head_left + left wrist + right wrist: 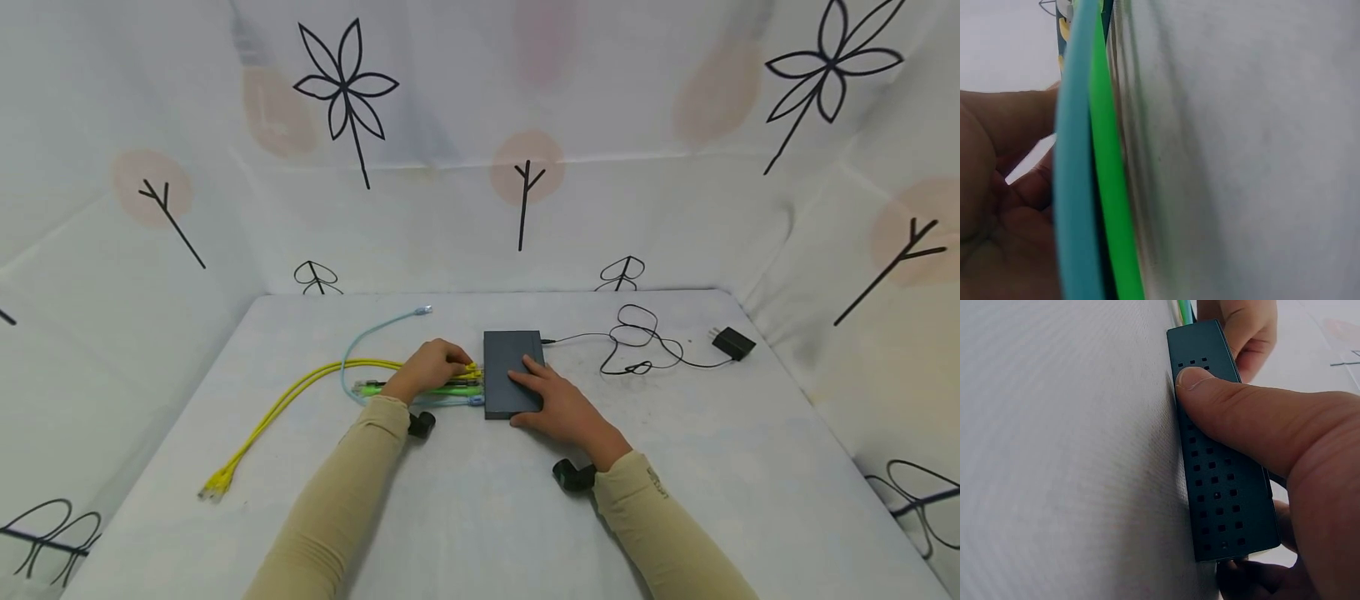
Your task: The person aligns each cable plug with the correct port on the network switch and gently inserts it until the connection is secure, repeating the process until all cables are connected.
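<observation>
A flat dark network switch (501, 392) lies on the table, with several Ethernet cables at its left side. My right hand (566, 408) holds it from the right: fingers spread over the top and right edge, thumb against the vented near side (1216, 495). At the port side, my left hand (431, 367) pinches a yellow Ethernet cable (281, 402) by its plug end; the fingertips are partly hidden. Below that hand run a green cable (459, 391) and a light blue cable (450, 403), both crossing close before the palm in the left wrist view. A black cable lies beside the green one.
A thin black power cord (581, 337) leaves the switch's right side and loops to a black power adapter (733, 343). The light blue cable's loose plug (423, 310) points toward the back. Yellow plugs (217, 483) lie at the front left. Printed white cloth walls (450, 225) enclose the table.
</observation>
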### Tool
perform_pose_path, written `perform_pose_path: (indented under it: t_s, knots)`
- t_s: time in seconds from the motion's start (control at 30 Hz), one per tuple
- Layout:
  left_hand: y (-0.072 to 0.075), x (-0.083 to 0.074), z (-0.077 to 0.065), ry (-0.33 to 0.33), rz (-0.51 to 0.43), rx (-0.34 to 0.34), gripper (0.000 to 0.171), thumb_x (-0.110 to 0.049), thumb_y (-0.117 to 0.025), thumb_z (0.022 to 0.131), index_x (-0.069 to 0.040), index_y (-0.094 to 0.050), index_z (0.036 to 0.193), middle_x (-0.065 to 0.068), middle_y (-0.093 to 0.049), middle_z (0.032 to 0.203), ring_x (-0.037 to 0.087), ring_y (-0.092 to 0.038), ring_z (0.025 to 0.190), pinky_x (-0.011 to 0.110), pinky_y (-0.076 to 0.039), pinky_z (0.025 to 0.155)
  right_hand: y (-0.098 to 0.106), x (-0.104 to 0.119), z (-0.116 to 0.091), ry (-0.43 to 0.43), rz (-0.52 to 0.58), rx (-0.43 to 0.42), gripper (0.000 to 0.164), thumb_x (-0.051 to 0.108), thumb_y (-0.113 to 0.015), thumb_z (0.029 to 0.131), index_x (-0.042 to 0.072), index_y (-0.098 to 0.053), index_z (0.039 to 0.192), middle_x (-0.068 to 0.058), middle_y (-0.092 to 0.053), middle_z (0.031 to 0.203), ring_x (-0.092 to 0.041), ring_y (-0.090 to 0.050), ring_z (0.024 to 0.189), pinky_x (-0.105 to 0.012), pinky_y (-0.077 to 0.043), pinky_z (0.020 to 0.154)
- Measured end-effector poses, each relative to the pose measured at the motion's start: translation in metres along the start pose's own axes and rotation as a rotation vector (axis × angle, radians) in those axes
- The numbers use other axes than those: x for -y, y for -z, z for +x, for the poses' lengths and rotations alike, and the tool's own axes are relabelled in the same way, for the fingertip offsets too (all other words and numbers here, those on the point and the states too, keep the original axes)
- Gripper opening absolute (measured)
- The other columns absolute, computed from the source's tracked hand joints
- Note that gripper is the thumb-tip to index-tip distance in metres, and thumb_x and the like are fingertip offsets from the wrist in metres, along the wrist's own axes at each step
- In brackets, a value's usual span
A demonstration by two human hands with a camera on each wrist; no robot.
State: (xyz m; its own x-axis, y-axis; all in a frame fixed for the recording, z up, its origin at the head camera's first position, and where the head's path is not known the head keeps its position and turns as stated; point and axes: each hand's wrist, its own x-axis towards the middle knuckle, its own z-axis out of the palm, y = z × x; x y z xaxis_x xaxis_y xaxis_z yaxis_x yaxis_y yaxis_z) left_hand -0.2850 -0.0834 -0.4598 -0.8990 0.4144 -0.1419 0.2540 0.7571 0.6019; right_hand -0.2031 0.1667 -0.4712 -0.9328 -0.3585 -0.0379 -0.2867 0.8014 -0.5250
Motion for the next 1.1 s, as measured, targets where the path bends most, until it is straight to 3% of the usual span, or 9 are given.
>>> perform_pose_path:
  t_s: [0.8,1.1]
  knots:
    - [0.0017,-0.0036,0.0005,-0.006,-0.036,0.031,0.023,-0.017,-0.057,0.098,-0.015,-0.073,0.115,0.002,-0.070,0.116,0.021,-0.061,0.115,0.041,-0.049,0.099,-0.0010,0.0002,0.0009,0.012,0.006,-0.002,0.077,0.045,-0.076,0.081,0.027,-0.042,0.148,-0.004,-0.019,0.163,-0.037,-0.020,0.148,-0.059,-0.033,0.110]
    - [0.0010,-0.0024,0.0047,0.009,-0.064,0.024,0.020,-0.016,-0.060,0.095,-0.014,-0.075,0.109,0.001,-0.072,0.108,0.018,-0.064,0.104,0.038,-0.052,0.092,0.0011,0.0019,-0.0003,0.004,0.010,-0.002,0.077,0.043,-0.077,0.080,0.026,-0.043,0.148,-0.006,-0.019,0.162,-0.039,-0.020,0.147,-0.060,-0.033,0.110]
